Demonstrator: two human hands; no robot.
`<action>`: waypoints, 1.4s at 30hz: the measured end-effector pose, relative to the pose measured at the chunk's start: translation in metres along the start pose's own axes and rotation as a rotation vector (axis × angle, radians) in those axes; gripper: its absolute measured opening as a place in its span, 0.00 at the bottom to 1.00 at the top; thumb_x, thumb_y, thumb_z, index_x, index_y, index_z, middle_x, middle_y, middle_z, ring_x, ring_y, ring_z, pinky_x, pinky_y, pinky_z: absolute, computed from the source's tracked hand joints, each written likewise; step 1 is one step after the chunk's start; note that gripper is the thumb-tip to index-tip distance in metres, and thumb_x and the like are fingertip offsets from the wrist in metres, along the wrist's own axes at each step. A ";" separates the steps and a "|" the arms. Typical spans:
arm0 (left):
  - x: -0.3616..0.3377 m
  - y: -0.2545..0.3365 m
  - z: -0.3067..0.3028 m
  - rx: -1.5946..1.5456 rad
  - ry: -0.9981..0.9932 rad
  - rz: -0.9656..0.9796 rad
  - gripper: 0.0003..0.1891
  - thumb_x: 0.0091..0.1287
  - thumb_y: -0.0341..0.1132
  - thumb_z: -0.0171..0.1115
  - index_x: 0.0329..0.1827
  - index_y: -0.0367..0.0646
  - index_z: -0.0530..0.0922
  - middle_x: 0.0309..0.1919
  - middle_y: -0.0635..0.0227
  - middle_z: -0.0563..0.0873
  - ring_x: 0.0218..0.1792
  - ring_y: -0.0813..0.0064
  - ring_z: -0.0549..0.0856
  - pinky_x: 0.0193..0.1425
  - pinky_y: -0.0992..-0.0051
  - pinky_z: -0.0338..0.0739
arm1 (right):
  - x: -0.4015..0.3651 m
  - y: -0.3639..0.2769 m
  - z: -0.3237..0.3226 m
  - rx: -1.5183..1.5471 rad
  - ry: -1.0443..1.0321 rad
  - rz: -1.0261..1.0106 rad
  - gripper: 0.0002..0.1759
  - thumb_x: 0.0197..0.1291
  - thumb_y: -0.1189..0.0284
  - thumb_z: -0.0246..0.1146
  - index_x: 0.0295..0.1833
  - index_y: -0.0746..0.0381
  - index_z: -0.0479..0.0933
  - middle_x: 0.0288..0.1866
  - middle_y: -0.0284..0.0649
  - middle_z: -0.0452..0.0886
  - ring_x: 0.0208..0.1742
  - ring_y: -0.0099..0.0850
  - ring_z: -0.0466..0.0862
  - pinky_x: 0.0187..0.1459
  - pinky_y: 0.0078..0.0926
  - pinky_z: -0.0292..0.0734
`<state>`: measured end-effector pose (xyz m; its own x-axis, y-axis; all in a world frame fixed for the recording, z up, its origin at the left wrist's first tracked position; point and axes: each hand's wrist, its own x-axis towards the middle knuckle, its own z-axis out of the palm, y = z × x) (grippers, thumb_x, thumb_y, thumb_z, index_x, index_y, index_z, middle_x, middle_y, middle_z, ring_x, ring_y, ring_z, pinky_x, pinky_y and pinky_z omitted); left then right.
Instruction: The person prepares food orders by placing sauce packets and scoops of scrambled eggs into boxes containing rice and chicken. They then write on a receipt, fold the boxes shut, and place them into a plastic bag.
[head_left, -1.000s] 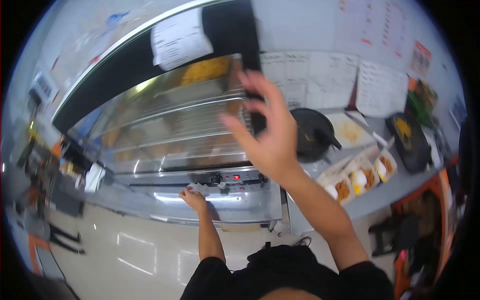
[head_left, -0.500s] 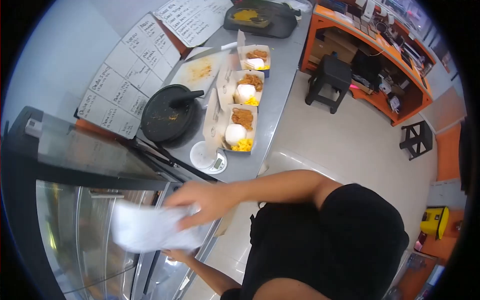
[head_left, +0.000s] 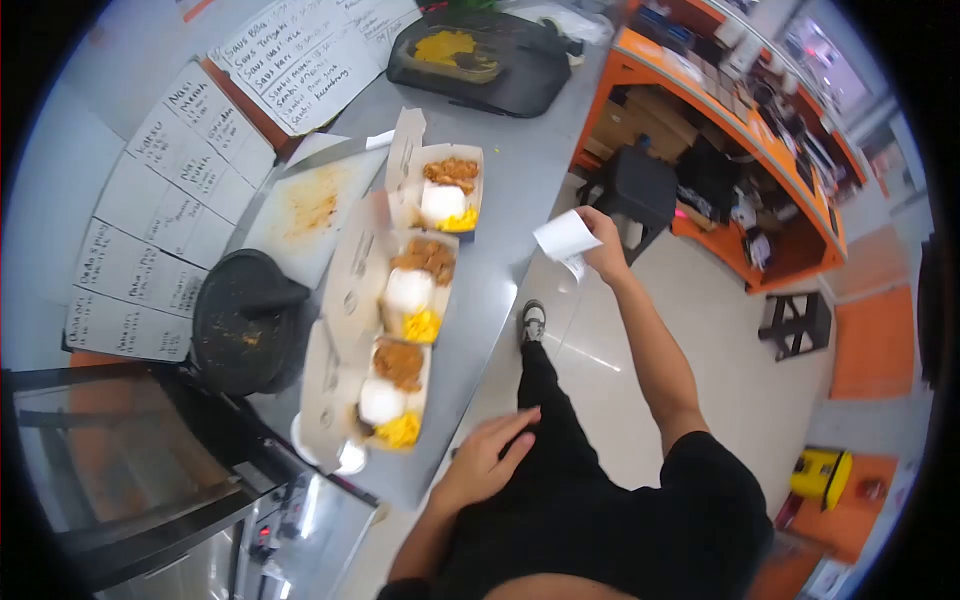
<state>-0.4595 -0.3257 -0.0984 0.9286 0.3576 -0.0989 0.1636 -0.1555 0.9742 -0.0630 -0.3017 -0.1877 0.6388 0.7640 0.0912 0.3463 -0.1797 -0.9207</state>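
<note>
My right hand (head_left: 604, 245) grips a curled white paper (head_left: 567, 237) beside the counter's right edge, above the floor. Lower down, my left hand (head_left: 486, 462) is empty in front of my dark clothing, with its fingers apart. Three open cardboard boxes stand in a row on the metal counter (head_left: 500, 210): a far box (head_left: 405, 160), a middle box (head_left: 360, 262) and a near box (head_left: 322, 400). Each holds browned pieces of food, white rice and something yellow. A round white item is partly hidden by the near box.
Left of the boxes are a black stone mortar (head_left: 235, 330) and a stained cutting board (head_left: 290, 225) with a knife. A black tray (head_left: 540, 75) lies at the back. Handwritten boards (head_left: 150, 215) line the wall. Black stools and an orange desk (head_left: 590, 110) stand right.
My right hand has swung from the glass-fronted cabinet to the counter's right side, holding the white item. My left hand has come away from the cabinet. The view has shifted, too.
</note>
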 end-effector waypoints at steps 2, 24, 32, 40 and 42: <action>0.096 -0.004 0.004 0.134 0.182 0.134 0.19 0.74 0.35 0.60 0.63 0.36 0.79 0.61 0.52 0.82 0.64 0.50 0.79 0.69 0.58 0.72 | 0.066 -0.002 0.010 -0.153 0.009 0.030 0.14 0.58 0.72 0.68 0.48 0.68 0.82 0.39 0.51 0.88 0.41 0.39 0.89 0.44 0.34 0.80; 0.415 -0.084 -0.004 0.855 1.012 -0.447 0.40 0.60 0.56 0.66 0.69 0.35 0.69 0.71 0.56 0.72 0.72 0.51 0.68 0.74 0.50 0.59 | 0.339 0.023 0.103 -0.788 -0.377 -0.740 0.21 0.58 0.78 0.61 0.58 0.72 0.73 0.54 0.59 0.78 0.51 0.54 0.85 0.44 0.46 0.87; 0.418 -0.085 -0.004 0.886 0.987 -0.483 0.47 0.57 0.64 0.65 0.72 0.37 0.68 0.74 0.57 0.69 0.72 0.53 0.66 0.74 0.48 0.57 | 0.344 0.019 0.082 -0.758 -0.594 -0.583 0.15 0.64 0.79 0.56 0.55 0.71 0.73 0.51 0.59 0.80 0.44 0.53 0.87 0.45 0.44 0.87; 0.440 -0.092 -0.009 0.957 1.004 -0.545 0.49 0.57 0.67 0.63 0.74 0.39 0.68 0.75 0.60 0.68 0.74 0.55 0.65 0.72 0.41 0.54 | 0.287 0.055 0.021 0.724 -1.059 0.042 0.07 0.61 0.86 0.53 0.44 0.66 0.69 0.46 0.47 0.83 0.43 0.27 0.85 0.42 0.27 0.83; 0.440 -0.088 -0.009 0.976 0.992 -0.573 0.49 0.57 0.68 0.63 0.75 0.41 0.68 0.77 0.61 0.67 0.74 0.55 0.64 0.72 0.41 0.53 | 0.281 0.065 0.017 0.664 -1.057 -0.067 0.09 0.59 0.89 0.56 0.41 0.66 0.69 0.45 0.44 0.82 0.43 0.27 0.86 0.42 0.25 0.83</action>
<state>-0.0685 -0.1462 -0.2262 0.1335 0.9790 0.1539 0.9380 -0.1750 0.2991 0.1268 -0.0882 -0.2285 -0.3368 0.9382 0.0792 -0.2532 -0.0093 -0.9674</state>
